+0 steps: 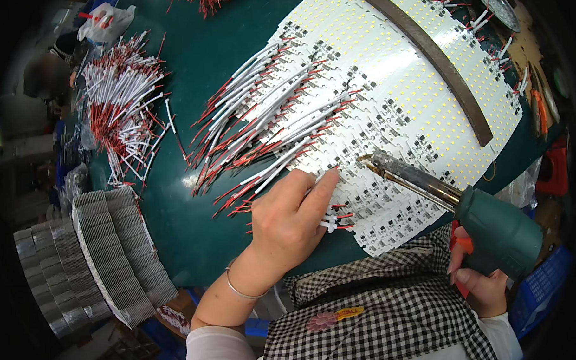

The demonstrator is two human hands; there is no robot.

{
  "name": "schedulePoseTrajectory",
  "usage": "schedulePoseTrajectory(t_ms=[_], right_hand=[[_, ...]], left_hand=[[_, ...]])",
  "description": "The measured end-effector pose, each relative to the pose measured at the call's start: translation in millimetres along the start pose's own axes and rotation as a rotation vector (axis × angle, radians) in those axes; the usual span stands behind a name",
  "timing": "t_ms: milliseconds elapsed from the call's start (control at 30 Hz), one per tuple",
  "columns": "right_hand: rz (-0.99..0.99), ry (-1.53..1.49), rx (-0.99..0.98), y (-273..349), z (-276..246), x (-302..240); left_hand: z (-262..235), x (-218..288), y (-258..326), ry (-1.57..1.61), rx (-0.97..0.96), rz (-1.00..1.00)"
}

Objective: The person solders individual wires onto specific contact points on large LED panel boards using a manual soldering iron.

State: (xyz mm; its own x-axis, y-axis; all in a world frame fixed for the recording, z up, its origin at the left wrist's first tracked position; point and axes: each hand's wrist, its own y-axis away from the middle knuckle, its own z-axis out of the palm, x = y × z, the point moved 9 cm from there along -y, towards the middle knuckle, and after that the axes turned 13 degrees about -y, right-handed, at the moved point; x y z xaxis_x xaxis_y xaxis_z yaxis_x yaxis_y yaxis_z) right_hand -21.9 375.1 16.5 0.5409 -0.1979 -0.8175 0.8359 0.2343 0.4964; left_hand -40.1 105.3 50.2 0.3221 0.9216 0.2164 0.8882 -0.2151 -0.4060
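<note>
Soldering leads onto LED boards.
My left hand (pixel 289 218) pinches a white lead (pixel 332 221) against the board row (pixel 387 113); right hand (pixel 479 281), at 4 o'clock, grips the soldering gun (pixel 441 200), tip aimed there.

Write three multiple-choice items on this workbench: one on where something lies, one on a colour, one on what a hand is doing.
1. Where does the dark curved bar lie?
A. Across the white light boards
B. On the stacks of metal fins
C. In the person's lap

2. What colour is the body of the soldering gun?
A. Yellow
B. Green
C. White

3. What is the left hand doing?
A. Hanging off the table edge
B. Gripping the soldering gun
C. Pressing a white wire onto a board

Answers:
1 A, the bar rests on the white light boards, far from the metal fins.
2 B, the body in the right hand is green.
3 C, its fingertips pin a white wire by the gun's tip.
</note>
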Motion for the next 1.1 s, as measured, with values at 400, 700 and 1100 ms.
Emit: schedulePoseTrajectory(t_ms=[400, 700, 1100], right_hand=[[0.023, 0.116, -0.204, -9.5, 23.0, 7.3], [-0.142, 0.124, -0.371, -17.6, 40.1, 6.1], [-0.037, 0.040, -0.118, -19.2, 23.7, 1.9]], left_hand=[[4.7, -7.8, -2.8, 0.013, -0.003, -0.130], [4.5, -7.0, -3.7, 0.062, -0.009, -0.146], [4.0, -7.0, -2.7, 0.067, 0.006, -0.145]])
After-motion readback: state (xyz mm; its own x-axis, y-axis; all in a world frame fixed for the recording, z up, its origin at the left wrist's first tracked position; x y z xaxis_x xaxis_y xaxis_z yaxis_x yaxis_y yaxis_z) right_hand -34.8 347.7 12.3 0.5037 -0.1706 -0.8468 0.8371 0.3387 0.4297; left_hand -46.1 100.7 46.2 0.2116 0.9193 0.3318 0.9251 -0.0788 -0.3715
